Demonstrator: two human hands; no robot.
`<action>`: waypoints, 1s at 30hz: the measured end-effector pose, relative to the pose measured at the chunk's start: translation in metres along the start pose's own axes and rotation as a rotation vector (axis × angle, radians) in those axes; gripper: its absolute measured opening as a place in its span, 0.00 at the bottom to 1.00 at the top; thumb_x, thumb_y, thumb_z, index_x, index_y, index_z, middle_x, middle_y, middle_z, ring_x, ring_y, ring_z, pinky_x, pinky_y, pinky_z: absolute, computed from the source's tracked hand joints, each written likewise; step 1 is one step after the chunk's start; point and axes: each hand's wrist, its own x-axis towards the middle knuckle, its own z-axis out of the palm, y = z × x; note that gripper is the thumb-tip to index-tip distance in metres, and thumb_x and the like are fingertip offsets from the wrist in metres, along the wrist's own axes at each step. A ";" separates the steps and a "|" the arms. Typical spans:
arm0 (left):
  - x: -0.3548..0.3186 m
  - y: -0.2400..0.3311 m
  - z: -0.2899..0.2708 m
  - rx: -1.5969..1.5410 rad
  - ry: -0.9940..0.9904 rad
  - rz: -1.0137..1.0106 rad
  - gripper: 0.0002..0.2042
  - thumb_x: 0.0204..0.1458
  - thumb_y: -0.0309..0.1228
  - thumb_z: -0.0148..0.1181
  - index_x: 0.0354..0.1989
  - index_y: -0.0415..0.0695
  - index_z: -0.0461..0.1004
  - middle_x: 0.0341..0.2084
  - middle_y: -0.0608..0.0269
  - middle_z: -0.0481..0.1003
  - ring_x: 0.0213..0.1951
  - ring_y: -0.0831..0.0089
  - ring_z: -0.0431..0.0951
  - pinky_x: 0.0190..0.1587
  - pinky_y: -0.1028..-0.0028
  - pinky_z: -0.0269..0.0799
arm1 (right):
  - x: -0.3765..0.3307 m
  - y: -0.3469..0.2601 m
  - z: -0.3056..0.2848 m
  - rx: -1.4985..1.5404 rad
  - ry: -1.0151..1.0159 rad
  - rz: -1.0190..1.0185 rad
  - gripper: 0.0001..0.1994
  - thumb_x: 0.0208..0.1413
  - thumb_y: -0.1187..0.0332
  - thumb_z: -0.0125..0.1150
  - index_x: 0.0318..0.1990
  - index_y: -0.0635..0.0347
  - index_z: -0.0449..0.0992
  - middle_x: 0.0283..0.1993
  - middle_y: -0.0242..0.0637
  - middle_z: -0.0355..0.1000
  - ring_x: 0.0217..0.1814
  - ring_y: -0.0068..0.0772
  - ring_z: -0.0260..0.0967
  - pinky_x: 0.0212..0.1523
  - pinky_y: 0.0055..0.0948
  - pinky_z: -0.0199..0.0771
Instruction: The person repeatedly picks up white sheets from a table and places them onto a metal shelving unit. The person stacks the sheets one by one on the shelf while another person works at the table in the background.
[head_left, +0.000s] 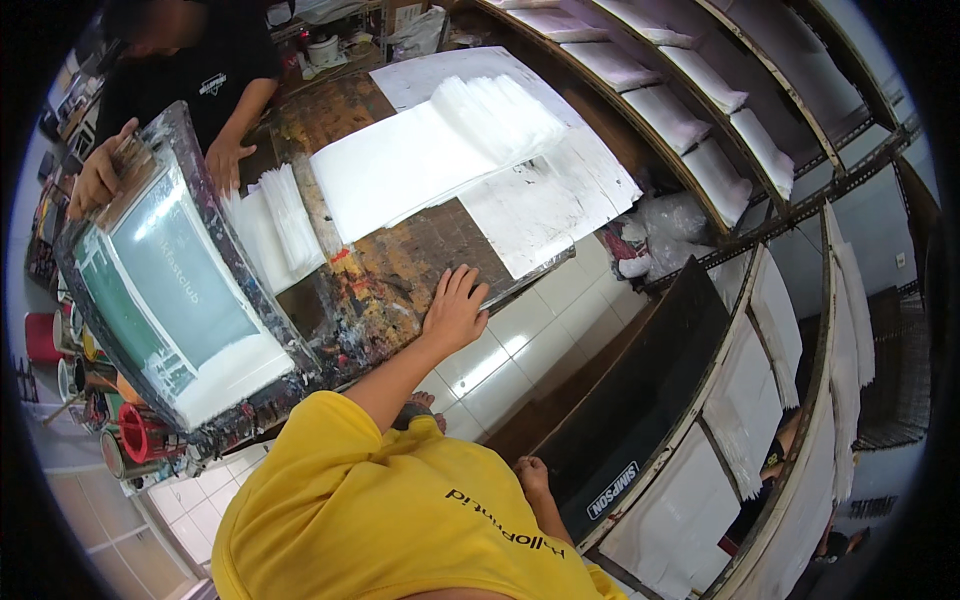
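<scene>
At the near edge of the paint-stained wooden counter (pixel 400 270) | my left hand (pixel 455 312) lies flat, fingers (pixel 462 283) spread wide, holding nothing, just beside a white sheet (pixel 535 215) | my right hand (pixel 531 473) hangs low by the white-tiled floor (pixel 505 365), fingers curled, grip cannot be told | another person tilts a framed printing screen (pixel 180 280) beside white sheet stacks (pixel 275 225).

Bright daylight, heavy fisheye edge bending
</scene>
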 end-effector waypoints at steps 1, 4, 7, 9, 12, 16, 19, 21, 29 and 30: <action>0.002 0.000 -0.001 0.004 0.001 0.001 0.20 0.52 0.35 0.60 0.53 0.43 0.69 0.61 0.45 0.62 0.67 0.49 0.55 0.70 0.50 0.45 | 0.002 -0.012 -0.001 0.018 0.007 0.011 0.08 0.64 0.67 0.53 0.43 0.62 0.71 0.32 0.36 0.72 0.28 0.29 0.73 0.28 0.29 0.73; 0.004 0.000 0.001 -0.001 0.015 0.017 0.21 0.52 0.36 0.60 0.53 0.43 0.69 0.61 0.44 0.62 0.67 0.48 0.54 0.70 0.50 0.45 | 0.011 -0.020 -0.009 0.058 0.015 -0.015 0.08 0.64 0.66 0.54 0.42 0.62 0.71 0.31 0.35 0.72 0.28 0.29 0.73 0.28 0.29 0.73; 0.003 0.000 0.002 -0.024 0.047 0.021 0.20 0.52 0.36 0.60 0.52 0.42 0.70 0.60 0.46 0.63 0.67 0.50 0.55 0.71 0.51 0.45 | 0.014 -0.017 -0.012 0.048 0.024 -0.030 0.08 0.64 0.66 0.54 0.41 0.62 0.71 0.29 0.34 0.72 0.28 0.29 0.73 0.28 0.28 0.72; 0.001 0.000 0.003 -0.081 0.075 0.005 0.19 0.52 0.35 0.60 0.51 0.41 0.71 0.59 0.47 0.65 0.66 0.51 0.57 0.70 0.52 0.47 | 0.014 -0.006 -0.014 0.013 0.021 -0.037 0.08 0.64 0.66 0.54 0.40 0.62 0.72 0.29 0.34 0.72 0.27 0.28 0.71 0.27 0.27 0.71; -0.001 -0.005 0.003 -0.256 0.155 -0.063 0.16 0.52 0.33 0.60 0.48 0.40 0.73 0.54 0.49 0.69 0.61 0.52 0.64 0.66 0.56 0.54 | 0.014 0.019 -0.014 -0.022 0.008 -0.053 0.08 0.65 0.66 0.54 0.39 0.61 0.73 0.29 0.36 0.73 0.26 0.27 0.69 0.28 0.26 0.71; 0.006 -0.002 -0.020 -0.338 0.329 -0.117 0.11 0.50 0.30 0.61 0.41 0.41 0.75 0.43 0.53 0.74 0.49 0.53 0.72 0.54 0.58 0.65 | -0.012 0.025 -0.001 0.036 0.058 -0.007 0.08 0.65 0.66 0.53 0.40 0.62 0.73 0.33 0.36 0.74 0.29 0.29 0.70 0.31 0.28 0.72; 0.028 -0.011 -0.032 -0.197 0.478 -0.094 0.08 0.48 0.31 0.63 0.33 0.42 0.73 0.34 0.55 0.73 0.41 0.53 0.72 0.44 0.57 0.66 | -0.018 0.050 0.001 0.129 0.095 0.048 0.08 0.65 0.66 0.53 0.41 0.62 0.73 0.35 0.37 0.74 0.30 0.29 0.71 0.31 0.28 0.72; 0.051 -0.029 -0.038 -0.071 0.431 -0.188 0.11 0.48 0.36 0.64 0.30 0.43 0.72 0.33 0.53 0.72 0.39 0.53 0.71 0.42 0.55 0.66 | -0.023 0.063 0.005 0.177 0.130 0.076 0.08 0.65 0.66 0.53 0.42 0.61 0.73 0.35 0.37 0.74 0.31 0.29 0.72 0.31 0.28 0.73; 0.110 -0.127 0.002 0.032 -0.035 -0.340 0.19 0.46 0.37 0.63 0.39 0.32 0.74 0.37 0.38 0.77 0.39 0.41 0.78 0.44 0.51 0.72 | -0.053 0.047 0.027 0.233 0.218 0.015 0.10 0.63 0.63 0.55 0.41 0.60 0.75 0.32 0.35 0.75 0.28 0.26 0.74 0.27 0.28 0.73; 0.104 -0.144 0.003 0.101 0.021 -0.164 0.16 0.49 0.35 0.62 0.37 0.31 0.73 0.33 0.38 0.77 0.37 0.40 0.77 0.42 0.50 0.71 | -0.053 0.043 0.034 0.182 0.247 -0.007 0.11 0.61 0.62 0.56 0.41 0.60 0.75 0.32 0.34 0.75 0.28 0.26 0.75 0.27 0.28 0.74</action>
